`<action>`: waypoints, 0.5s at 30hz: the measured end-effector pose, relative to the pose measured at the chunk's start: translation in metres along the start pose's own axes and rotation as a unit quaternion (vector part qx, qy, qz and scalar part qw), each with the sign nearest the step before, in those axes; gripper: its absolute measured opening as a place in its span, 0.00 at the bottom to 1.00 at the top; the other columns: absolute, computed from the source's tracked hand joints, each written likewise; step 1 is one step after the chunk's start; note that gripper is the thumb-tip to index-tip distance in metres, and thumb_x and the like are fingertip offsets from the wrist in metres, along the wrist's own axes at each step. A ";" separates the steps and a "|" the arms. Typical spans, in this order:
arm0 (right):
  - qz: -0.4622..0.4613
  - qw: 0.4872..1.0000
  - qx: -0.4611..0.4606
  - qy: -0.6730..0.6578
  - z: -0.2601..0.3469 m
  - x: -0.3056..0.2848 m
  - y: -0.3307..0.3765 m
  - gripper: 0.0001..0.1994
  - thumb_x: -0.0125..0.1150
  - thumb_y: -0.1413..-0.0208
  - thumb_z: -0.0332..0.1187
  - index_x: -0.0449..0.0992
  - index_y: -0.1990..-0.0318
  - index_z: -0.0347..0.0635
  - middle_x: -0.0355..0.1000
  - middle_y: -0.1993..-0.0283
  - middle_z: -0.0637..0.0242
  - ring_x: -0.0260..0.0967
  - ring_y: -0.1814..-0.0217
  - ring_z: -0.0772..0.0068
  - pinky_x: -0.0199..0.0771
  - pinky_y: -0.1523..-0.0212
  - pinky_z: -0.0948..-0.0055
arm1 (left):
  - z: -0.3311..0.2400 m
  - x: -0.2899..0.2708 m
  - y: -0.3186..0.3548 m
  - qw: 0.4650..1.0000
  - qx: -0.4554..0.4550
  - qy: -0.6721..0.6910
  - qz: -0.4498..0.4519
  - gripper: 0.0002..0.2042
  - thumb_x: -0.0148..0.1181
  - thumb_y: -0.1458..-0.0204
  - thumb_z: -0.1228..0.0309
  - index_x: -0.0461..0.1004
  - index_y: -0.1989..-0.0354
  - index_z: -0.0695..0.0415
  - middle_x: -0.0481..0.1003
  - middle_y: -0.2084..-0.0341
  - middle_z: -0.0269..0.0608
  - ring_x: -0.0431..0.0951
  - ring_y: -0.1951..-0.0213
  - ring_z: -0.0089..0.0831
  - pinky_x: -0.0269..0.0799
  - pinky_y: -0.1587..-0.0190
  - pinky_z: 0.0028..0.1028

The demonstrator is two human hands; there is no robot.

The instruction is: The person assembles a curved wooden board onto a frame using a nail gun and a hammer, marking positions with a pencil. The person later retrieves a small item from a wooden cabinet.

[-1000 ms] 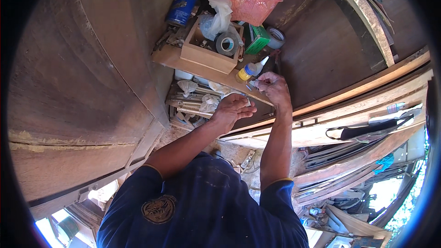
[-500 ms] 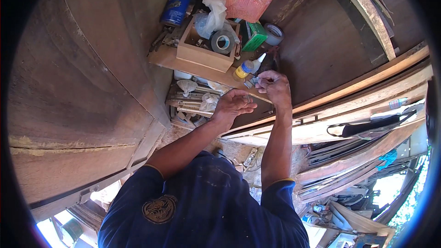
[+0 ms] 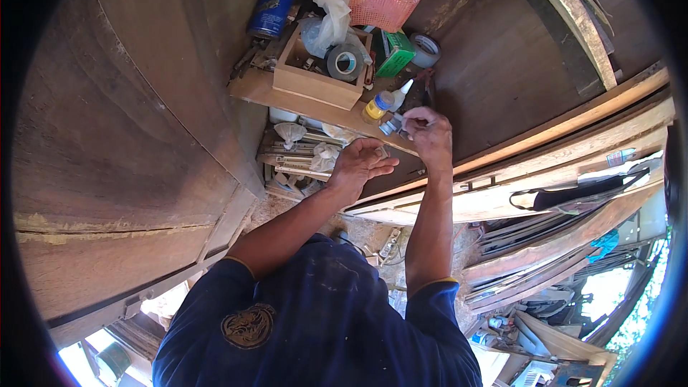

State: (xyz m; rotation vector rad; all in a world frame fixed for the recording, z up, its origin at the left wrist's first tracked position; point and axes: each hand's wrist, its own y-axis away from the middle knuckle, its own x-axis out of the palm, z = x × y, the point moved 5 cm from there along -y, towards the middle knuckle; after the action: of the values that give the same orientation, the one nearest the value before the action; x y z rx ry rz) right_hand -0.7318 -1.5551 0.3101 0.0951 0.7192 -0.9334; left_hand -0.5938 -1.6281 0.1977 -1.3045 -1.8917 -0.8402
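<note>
My left hand (image 3: 357, 168) is closed, with a small pale grey piece (image 3: 384, 151) pinched between thumb and fingertips; its kind is too small to tell. To its right and slightly farther off, my right hand (image 3: 430, 137) has its fingers curled together at the edge of the wooden shelf. Small silvery pieces (image 3: 390, 127) lie right beside those fingertips. Whatever the right fingers grip, if anything, is hidden. Just beyond stand a small yellow bottle with a blue cap (image 3: 378, 105) and a white bottle with a pointed nozzle (image 3: 402, 93).
A wooden box (image 3: 315, 89) holds a dark tape roll (image 3: 345, 62) and a plastic bag. Behind are a blue spray can (image 3: 276, 3), a pink basket (image 3: 380, 0) of papers, a green box (image 3: 395, 55) and a grey tape roll (image 3: 426, 50). Bagged hardware (image 3: 325, 158) sits below the shelf.
My right hand has shifted very slightly, and the silvery pieces by its fingertips show more. The left hand keeps its pinch, with the small piece tilted differently.
</note>
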 end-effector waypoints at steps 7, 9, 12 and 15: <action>-0.048 0.986 0.070 -0.143 0.017 0.011 0.056 0.07 0.68 0.47 0.23 0.84 0.60 0.37 0.76 0.72 0.71 0.68 0.72 0.85 0.65 0.72 0.81 | -0.002 -0.006 0.000 0.997 0.076 0.012 -0.010 0.16 0.60 0.37 0.72 0.62 0.46 0.61 0.74 0.56 0.44 0.80 0.49 0.41 0.79 0.46 0.36; -0.060 0.984 0.058 -0.156 0.019 0.020 0.071 0.08 0.71 0.47 0.24 0.85 0.59 0.37 0.75 0.73 0.75 0.63 0.75 0.89 0.58 0.76 0.84 | -0.005 -0.001 0.001 0.997 0.077 0.006 -0.018 0.16 0.60 0.37 0.72 0.63 0.46 0.61 0.74 0.56 0.43 0.80 0.50 0.39 0.78 0.44 0.36; -0.081 0.978 0.093 -0.168 0.007 0.026 0.080 0.07 0.72 0.47 0.25 0.84 0.60 0.36 0.75 0.73 0.75 0.61 0.75 0.90 0.56 0.76 0.84 | -0.004 0.002 0.004 0.996 0.086 0.026 -0.020 0.15 0.59 0.37 0.73 0.63 0.46 0.60 0.74 0.55 0.43 0.80 0.52 0.37 0.77 0.43 0.36; -0.094 0.985 0.078 -0.119 0.002 0.028 0.086 0.07 0.71 0.47 0.24 0.84 0.61 0.35 0.80 0.69 0.68 0.71 0.69 0.84 0.70 0.67 0.80 | -0.001 0.004 0.007 0.995 0.087 0.024 -0.029 0.17 0.61 0.38 0.73 0.64 0.44 0.60 0.75 0.56 0.42 0.80 0.52 0.35 0.76 0.43 0.34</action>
State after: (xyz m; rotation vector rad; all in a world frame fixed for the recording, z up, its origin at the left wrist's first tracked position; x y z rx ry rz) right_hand -0.6547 -1.5230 0.2751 0.0523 0.4371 -1.1603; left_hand -0.5884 -1.6249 0.2027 -1.1198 -1.9262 -0.7103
